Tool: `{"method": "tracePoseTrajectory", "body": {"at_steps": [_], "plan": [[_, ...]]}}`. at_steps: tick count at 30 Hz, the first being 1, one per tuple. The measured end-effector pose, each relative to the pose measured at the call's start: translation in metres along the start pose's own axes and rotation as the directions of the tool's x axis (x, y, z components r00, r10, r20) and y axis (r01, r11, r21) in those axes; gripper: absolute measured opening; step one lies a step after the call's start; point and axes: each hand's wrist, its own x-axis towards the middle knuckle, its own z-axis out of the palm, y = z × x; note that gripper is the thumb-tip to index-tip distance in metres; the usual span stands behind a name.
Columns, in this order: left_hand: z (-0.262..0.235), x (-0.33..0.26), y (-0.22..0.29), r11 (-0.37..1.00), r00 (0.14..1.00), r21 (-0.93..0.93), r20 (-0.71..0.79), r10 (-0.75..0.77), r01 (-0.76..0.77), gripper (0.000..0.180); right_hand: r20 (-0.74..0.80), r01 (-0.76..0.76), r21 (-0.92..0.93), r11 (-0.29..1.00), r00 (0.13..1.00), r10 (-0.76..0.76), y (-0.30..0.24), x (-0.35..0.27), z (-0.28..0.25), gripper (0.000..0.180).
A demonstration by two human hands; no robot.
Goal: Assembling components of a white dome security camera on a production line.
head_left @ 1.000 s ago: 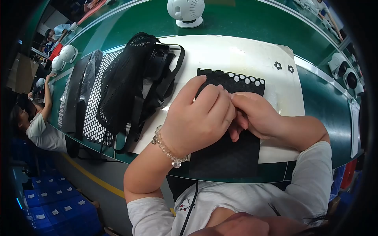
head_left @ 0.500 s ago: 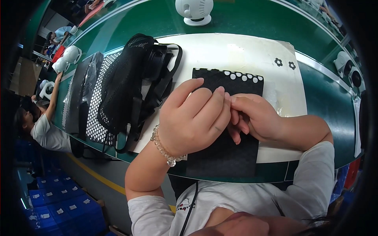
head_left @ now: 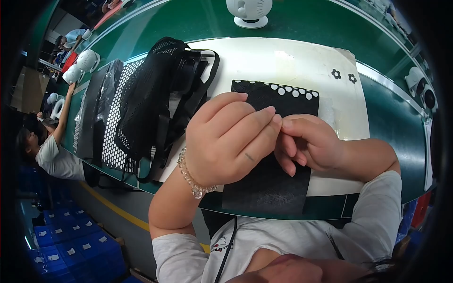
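Note:
A black rectangular sheet [head_left: 264, 195] with a few white holes along its far edge lies on a white board [head_left: 255, 54]. Above it my two hands meet at the fingertips. My left hand [head_left: 229, 137], with a clear bead bracelet at the wrist, has its fingers bent and pressed together. My right hand [head_left: 311, 141] pinches with thumb and forefinger against the left fingertips, its other fingers curled below. Whatever lies between the fingertips is too small or too hidden to make out.
Left of the board lie a black mesh bag with straps [head_left: 155, 99] and perforated black-and-white sheets [head_left: 111, 127]. A round white device [head_left: 250, 12] stands on the green bench beyond, others [head_left: 417, 85] at the right. A person [head_left: 59, 153] sits at the left; blue bins [head_left: 75, 240] stand below.
Both hands stay joined at the fingertips, with a slight shift of the fingers. The round white device at the far side has moved to the right.

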Motion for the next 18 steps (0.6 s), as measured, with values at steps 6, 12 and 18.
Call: {"method": "tracePoseTrajectory", "body": {"at_steps": [6, 12, 18], "plan": [[-0.006, 0.003, 0.003, 0.994, 0.998, 0.088, 0.027, 0.060, -0.062, 0.016, -0.108, -0.025, -0.054, 0.998, 0.994, 0.019, -0.003, 0.001, 0.006, 0.040], [-0.003, 0.004, 0.006, 0.965, 0.989, 0.225, 0.098, 0.111, -0.131, 0.019, -0.103, -0.046, -0.005, 0.999, 0.994, 0.045, -0.003, 0.002, 0.001, 0.033], [-0.002, 0.004, 0.010, 0.955, 0.978, 0.261, 0.187, 0.094, -0.141, 0.017, -0.223, -0.120, -0.013, 0.993, 0.968, 0.114, -0.006, 0.005, 0.004, 0.032]]}}
